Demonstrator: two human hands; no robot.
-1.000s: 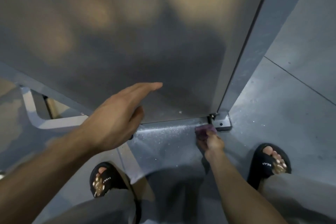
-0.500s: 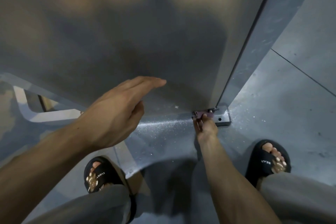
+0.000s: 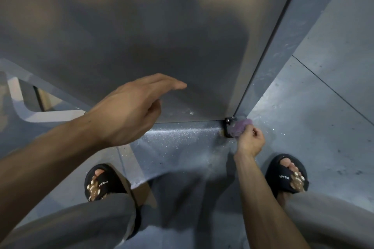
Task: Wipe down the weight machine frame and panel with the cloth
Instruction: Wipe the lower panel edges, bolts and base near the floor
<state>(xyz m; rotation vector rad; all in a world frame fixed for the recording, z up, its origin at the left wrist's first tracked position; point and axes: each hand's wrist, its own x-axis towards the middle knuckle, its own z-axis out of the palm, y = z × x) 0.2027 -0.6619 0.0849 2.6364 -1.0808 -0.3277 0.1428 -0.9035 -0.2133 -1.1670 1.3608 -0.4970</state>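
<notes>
Two hands are seen from above, low against the weight machine. The right hand is curled around a purple cloth, which is pressed onto the black bracket at the bottom right corner of the grey panel, right where panel meets floor. Part of the cloth is hidden by the fingers. The left hand is held flat, fingers straight and together, nothing gripped, placed near the lower part of the panel; actual contact with the panel cannot be told. A grey upright frame post is seen just beside the panel's right edge, ending at the same corner. A pale frame piece is visible at lower left. Sparkly specks are scattered on the floor below the panel edge. Black slides are worn on both feet, the left slide and right slide, with grey trouser legs at the bottom.
</notes>
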